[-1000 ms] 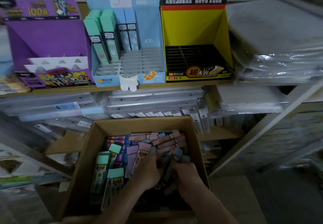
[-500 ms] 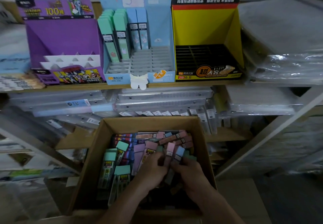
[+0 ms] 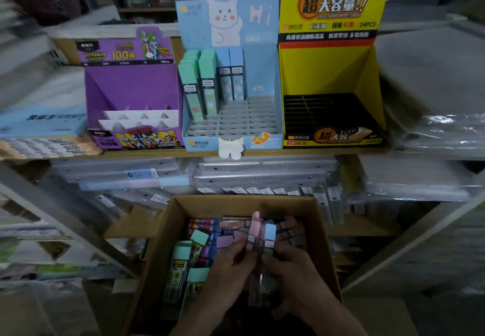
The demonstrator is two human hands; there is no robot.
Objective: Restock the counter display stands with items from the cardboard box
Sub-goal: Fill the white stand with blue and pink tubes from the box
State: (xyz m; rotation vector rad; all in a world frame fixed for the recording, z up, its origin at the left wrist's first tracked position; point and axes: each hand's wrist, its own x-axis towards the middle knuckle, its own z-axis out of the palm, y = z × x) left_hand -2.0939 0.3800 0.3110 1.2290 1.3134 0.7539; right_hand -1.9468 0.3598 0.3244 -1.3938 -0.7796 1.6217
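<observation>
A cardboard box [image 3: 168, 230] at the bottom centre holds several slim lead cases in green, purple, pink and blue. Both hands are inside it. My left hand [image 3: 231, 267] pinches a pink case [image 3: 254, 226] that stands upright. My right hand [image 3: 291, 267] grips a blue case [image 3: 269, 233] beside it; more cases seem bunched between the palms. On the shelf above stand three displays: a purple stand [image 3: 131, 91], a light blue bunny stand [image 3: 236, 115] with green and blue cases in its left slots, and a yellow stand [image 3: 330, 73] whose black slots hold nothing.
Clear plastic folders [image 3: 262, 175] are stacked on the shelf right behind the box. Wrapped grey packs [image 3: 433, 86] lie right of the yellow stand. A slanted metal shelf frame [image 3: 409, 241] runs on both sides of the box.
My hands rose out of the pile and lifted a pink and a blue case upright. The camera tilted up, showing more of the display stands.
</observation>
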